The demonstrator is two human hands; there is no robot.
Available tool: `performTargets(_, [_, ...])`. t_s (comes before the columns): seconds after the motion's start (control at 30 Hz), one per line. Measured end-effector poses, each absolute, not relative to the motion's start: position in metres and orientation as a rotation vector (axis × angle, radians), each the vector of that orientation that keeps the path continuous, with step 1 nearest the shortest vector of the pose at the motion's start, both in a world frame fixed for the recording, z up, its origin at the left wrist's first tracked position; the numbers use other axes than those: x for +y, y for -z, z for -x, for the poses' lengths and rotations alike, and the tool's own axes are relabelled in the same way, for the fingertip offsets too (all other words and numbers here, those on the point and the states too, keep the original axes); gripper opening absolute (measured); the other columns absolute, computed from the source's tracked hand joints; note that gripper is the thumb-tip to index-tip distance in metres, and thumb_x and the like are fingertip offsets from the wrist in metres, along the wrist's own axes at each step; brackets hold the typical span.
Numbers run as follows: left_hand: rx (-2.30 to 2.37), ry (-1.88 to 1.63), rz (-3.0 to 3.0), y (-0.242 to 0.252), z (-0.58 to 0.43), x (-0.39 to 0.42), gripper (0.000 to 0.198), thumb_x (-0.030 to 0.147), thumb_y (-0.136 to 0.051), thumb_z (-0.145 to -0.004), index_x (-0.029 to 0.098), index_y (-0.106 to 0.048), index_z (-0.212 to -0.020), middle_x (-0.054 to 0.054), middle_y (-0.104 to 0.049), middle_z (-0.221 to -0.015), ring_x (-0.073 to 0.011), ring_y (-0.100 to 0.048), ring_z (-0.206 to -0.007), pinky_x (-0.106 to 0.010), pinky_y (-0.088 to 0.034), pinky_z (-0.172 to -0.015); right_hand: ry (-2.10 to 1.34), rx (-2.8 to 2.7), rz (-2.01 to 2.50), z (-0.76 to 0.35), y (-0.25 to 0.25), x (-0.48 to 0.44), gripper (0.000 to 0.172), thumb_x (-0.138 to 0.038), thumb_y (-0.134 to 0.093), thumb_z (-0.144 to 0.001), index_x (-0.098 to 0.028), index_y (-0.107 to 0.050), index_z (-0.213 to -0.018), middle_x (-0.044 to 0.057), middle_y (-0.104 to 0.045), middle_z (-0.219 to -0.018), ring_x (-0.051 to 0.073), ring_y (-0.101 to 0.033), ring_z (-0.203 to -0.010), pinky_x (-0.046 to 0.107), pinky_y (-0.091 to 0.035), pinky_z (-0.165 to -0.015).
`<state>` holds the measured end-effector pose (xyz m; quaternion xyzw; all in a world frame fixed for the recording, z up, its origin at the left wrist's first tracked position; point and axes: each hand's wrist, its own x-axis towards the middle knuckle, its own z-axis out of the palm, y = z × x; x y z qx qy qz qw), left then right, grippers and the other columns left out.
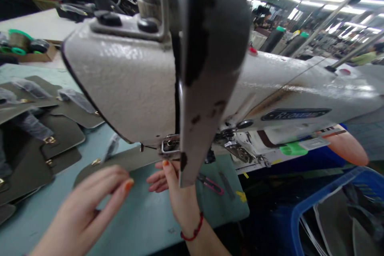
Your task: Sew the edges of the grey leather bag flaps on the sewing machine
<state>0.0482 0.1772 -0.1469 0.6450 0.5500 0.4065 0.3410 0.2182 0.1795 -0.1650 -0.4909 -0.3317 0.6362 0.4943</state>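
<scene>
A large sewing machine (pixel 126 76) fills the middle, its needle area partly hidden behind the head. Under it lies a grey-brown flat piece (pixel 132 159) with a gold clasp and a plastic-wrapped strap. My left hand (pixel 96 200), fingers curled and the thumb apart from them, is over the lower left edge of this piece; nothing shows in it. My right hand (pixel 174 180), with a red bracelet at the wrist, is below the machine head, palm partly up and fingers spread. Part of it is hidden by the machine, and it holds nothing that I can see.
Stacked grey-brown pieces with wrapped straps (pixel 63 132) cover the left of the table. Pink-handled snips (pixel 213 186) lie right of my right hand. A blue basket (pixel 295 216) with flat pieces stands at the lower right. Thread spools (pixel 21 42) sit in a box at the left.
</scene>
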Motion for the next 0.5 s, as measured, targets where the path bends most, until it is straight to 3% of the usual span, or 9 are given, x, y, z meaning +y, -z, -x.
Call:
performTargets(0.07, [1.287,-0.893,-1.406,0.171,-0.064,0.155,0.022,0.046,-0.067,-0.080,0.026,-0.074,-0.084,-0.003,-0.069,-0.076,-0.0213,-0.062,-0.074,-0.027,-0.049,-0.067,-1.500,-0.843,1.205,-0.221,0.162,0.174,0.049,-0.059,-0.057,-0.088,-0.012,-0.068,-0.089,0.007,-0.072,-0.065,0.011,-0.066,-0.050,0.016,-0.049,-0.049])
performTargets(0.2, [0.994,-1.065,-0.636,0.204,-0.102,0.166,0.042,0.057,-0.065,-0.079,0.022,-0.071,-0.101,-0.008,-0.070,-0.096,-0.0232,-0.062,-0.085,-0.031,-0.051,-0.071,-1.440,-0.900,1.204,-0.230,0.157,0.163,0.049,-0.058,-0.055,-0.090,-0.011,-0.067,-0.084,0.007,-0.070,-0.062,0.011,-0.064,-0.048,0.017,-0.048,-0.048])
performTargets(0.37, [1.017,-1.038,-0.546,0.193,-0.113,0.208,0.037,0.048,-0.082,-0.065,0.014,-0.071,-0.078,-0.001,-0.062,-0.073,-0.0129,-0.051,-0.067,-0.024,-0.044,-0.063,-1.444,-0.930,1.264,-0.236,0.159,0.149,0.050,-0.059,-0.053,-0.092,-0.011,-0.065,-0.086,0.008,-0.071,-0.064,0.012,-0.065,-0.050,0.017,-0.048,-0.050])
performTargets(0.5, [1.249,-0.939,-0.741,0.184,-0.104,0.213,0.037,0.049,-0.078,-0.068,0.015,-0.064,-0.063,0.002,-0.053,-0.062,-0.0115,-0.045,-0.060,-0.026,-0.041,-0.061,-1.494,-0.968,1.267,-0.232,0.165,0.142,0.051,-0.059,-0.049,-0.093,-0.011,-0.065,-0.084,0.009,-0.071,-0.065,0.012,-0.065,-0.051,0.017,-0.047,-0.051])
